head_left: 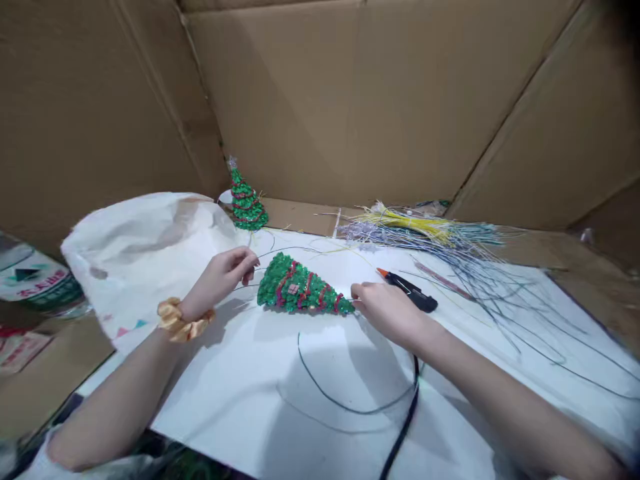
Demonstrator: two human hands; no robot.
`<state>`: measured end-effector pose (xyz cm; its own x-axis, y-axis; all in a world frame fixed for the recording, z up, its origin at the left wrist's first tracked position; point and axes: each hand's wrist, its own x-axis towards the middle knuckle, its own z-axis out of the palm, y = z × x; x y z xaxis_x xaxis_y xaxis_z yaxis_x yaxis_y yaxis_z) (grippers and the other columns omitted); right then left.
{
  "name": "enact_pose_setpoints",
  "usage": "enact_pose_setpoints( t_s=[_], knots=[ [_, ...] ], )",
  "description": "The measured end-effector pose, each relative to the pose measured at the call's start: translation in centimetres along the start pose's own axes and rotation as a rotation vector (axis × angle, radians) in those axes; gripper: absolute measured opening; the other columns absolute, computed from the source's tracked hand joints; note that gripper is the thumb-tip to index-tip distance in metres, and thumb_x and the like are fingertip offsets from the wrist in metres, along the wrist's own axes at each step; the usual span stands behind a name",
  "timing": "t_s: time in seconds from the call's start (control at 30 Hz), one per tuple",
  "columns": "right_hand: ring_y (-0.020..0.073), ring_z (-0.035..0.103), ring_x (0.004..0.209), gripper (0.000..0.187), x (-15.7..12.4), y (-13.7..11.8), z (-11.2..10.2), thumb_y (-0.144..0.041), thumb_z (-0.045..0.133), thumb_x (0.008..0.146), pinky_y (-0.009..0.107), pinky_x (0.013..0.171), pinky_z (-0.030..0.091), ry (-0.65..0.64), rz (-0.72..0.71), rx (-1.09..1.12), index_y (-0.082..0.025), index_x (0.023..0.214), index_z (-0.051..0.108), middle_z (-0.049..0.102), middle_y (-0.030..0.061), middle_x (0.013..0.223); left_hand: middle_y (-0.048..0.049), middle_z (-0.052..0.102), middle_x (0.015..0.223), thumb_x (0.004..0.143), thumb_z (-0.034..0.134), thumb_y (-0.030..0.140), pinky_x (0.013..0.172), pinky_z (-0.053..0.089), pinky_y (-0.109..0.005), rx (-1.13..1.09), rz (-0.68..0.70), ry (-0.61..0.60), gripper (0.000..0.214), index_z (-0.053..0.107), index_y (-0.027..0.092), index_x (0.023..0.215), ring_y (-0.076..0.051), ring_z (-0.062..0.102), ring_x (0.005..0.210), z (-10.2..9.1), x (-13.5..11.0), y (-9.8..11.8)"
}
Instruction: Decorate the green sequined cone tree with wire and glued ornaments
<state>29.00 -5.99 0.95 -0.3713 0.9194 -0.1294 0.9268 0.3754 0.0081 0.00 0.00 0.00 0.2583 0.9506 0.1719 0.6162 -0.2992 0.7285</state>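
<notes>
A small green Christmas tree (300, 288) with red garland lies on its side, its tip pointing right. Thin dark wires (246, 287) come out of its wide base. My left hand (225, 275), with a yellow scrunchie (184, 321) on the wrist, is closed in a pinch on one of these wires. At the other end, my right hand (383, 305) is closed around the tip of the tree; its fingertips are partly hidden. Just behind that hand lies a black glue gun-like tool with an orange nozzle (411, 291).
A second, finished-looking tree (245, 200) stands at the back left beside a white bag (150, 247). Bundles of yellow and silvery wire (425, 230) spread over the right. A black cord (406, 423) and a loose wire (330, 399) lie in front. Cardboard walls (360, 100) surround the white table (215, 407).
</notes>
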Motion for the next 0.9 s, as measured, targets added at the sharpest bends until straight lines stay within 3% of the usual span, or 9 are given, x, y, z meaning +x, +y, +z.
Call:
enact_pose_setpoints(
  t_s=[0.2,0.47,0.63,0.9],
  knots=[
    [0.0219,0.064,0.075,0.019,-0.1,0.7,0.0,-0.017,0.042,0.087,0.028,0.053,0.026,0.008,0.024,-0.037,-0.016,0.081,0.06,0.068,0.0083,0.079,0.0044,0.05,0.051,0.083,0.048,0.049,0.041,0.033,-0.018,-0.126,-0.149,-0.045,0.033,0.048,0.018,0.072,-0.008,0.042,0.041,-0.8,0.2,-0.2],
    [0.0221,0.064,0.073,0.018,0.1,0.7,0.5,-0.021,0.043,0.088,0.028,0.052,0.025,0.044,0.009,-0.028,-0.016,0.082,0.06,0.068,0.0074,0.078,-0.0009,0.061,0.064,0.083,0.051,0.047,0.042,0.033,-0.018,-0.289,-0.218,-0.179,0.032,0.051,0.016,0.075,-0.006,0.041,0.042,-2.2,0.5,-1.4],
    [0.0235,0.065,0.072,0.02,0.0,1.2,0.6,-0.021,0.044,0.087,0.028,0.051,0.024,0.043,0.025,-0.064,-0.017,0.077,0.061,0.068,0.0079,0.075,-0.0024,0.062,0.071,0.081,0.052,0.049,0.043,0.033,-0.018,-0.259,-0.221,-0.135,0.035,0.055,0.014,0.073,-0.005,0.043,0.044,-2.4,0.6,-1.7],
    [0.0221,0.065,0.071,0.022,0.1,0.7,0.6,-0.024,0.042,0.088,0.027,0.052,0.026,0.047,0.017,-0.058,-0.017,0.081,0.061,0.069,0.0079,0.076,-0.0001,0.056,0.064,0.08,0.056,0.048,0.046,0.035,-0.018,-0.307,-0.211,-0.058,0.034,0.06,0.015,0.073,-0.007,0.043,0.048,-2.6,0.6,-2.2]
  ],
)
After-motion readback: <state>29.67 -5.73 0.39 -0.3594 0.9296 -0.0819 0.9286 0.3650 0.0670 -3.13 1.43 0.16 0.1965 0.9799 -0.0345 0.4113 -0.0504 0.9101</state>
